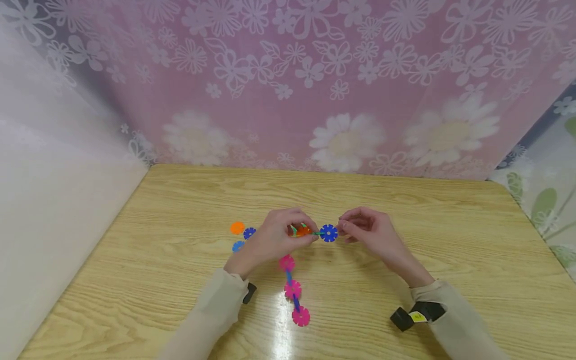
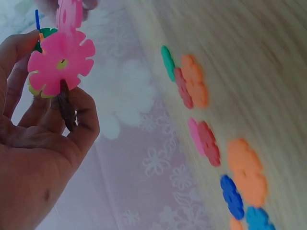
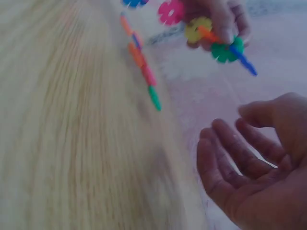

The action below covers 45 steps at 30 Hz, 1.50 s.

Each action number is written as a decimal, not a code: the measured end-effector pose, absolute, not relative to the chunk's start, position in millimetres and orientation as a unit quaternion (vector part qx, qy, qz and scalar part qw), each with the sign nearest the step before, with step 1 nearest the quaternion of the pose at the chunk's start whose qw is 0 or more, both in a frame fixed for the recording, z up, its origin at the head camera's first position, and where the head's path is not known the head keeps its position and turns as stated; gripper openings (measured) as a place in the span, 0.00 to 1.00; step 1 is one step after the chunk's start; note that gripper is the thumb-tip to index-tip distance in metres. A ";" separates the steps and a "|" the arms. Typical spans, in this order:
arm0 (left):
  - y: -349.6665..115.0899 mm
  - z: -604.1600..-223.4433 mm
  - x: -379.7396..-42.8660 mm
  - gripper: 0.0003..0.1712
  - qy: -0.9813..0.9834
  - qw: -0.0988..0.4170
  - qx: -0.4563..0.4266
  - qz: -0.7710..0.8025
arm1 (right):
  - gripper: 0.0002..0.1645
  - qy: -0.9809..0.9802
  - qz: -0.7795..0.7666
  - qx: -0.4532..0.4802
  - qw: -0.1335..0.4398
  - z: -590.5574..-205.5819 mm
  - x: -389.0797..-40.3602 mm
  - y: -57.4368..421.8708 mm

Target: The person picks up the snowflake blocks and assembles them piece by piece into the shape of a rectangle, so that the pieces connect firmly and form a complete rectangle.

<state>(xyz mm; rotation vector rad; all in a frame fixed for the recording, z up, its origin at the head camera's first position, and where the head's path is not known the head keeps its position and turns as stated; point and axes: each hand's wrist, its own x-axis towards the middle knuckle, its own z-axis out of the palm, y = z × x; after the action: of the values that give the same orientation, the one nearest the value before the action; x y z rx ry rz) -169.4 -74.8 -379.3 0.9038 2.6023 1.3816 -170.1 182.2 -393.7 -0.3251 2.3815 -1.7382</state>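
Note:
My left hand (image 1: 281,235) pinches a chain of notched plastic flower discs between thumb and fingers. At its right end is a blue disc (image 1: 329,233), joined to a green disc (image 3: 225,51). An orange disc (image 1: 303,230) and a yellow disc (image 3: 195,31) come after it. Below the left hand the chain goes on with pink discs (image 1: 293,289) and blue ones seen edge-on. In the left wrist view a pink disc (image 2: 62,62) faces the camera. Just right of the blue end disc is my right hand (image 1: 371,230), its fingers loosely bent and nothing in them.
Loose discs lie on the wooden table (image 1: 180,280) behind the left wrist, among them an orange disc (image 1: 237,228) and a light blue disc (image 1: 238,246). The left wrist view shows more, with a green disc (image 2: 168,63) farthest up. A floral curtain (image 1: 279,90) hangs behind the table.

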 end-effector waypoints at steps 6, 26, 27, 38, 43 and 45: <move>-94.8 -382.9 -170.0 0.04 0.847 0.043 0.284 0.448 | 0.11 0.888 -0.403 -0.210 0.071 -409.3 -191.0 163.9; -114.2 -376.3 -172.4 0.04 0.859 0.068 0.270 0.430 | 0.22 0.918 -0.281 -0.266 0.089 -415.2 -219.8 121.2; -114.0 -376.2 -172.7 0.03 0.859 0.067 0.271 0.428 | 0.21 0.917 -0.283 -0.265 0.091 -414.8 -219.9 121.1; -114.6 -378.3 -181.3 0.05 0.856 0.066 0.259 0.442 | 0.19 0.912 -0.298 -0.249 0.135 -408.6 -226.6 121.7; -114.3 -376.7 -183.2 0.07 0.858 0.067 0.243 0.447 | 0.12 0.897 -0.357 -0.231 0.124 -410.7 -225.6 130.9; -113.3 -376.0 -183.4 0.06 0.859 0.070 0.237 0.448 | 0.10 0.892 -0.373 -0.230 0.108 -411.9 -223.4 135.7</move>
<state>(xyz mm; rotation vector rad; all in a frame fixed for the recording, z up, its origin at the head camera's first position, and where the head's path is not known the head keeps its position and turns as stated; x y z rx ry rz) -183.4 -113.3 -376.0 0.7118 2.5865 1.3474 -223.4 135.7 -411.9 -0.6772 2.6258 -1.0971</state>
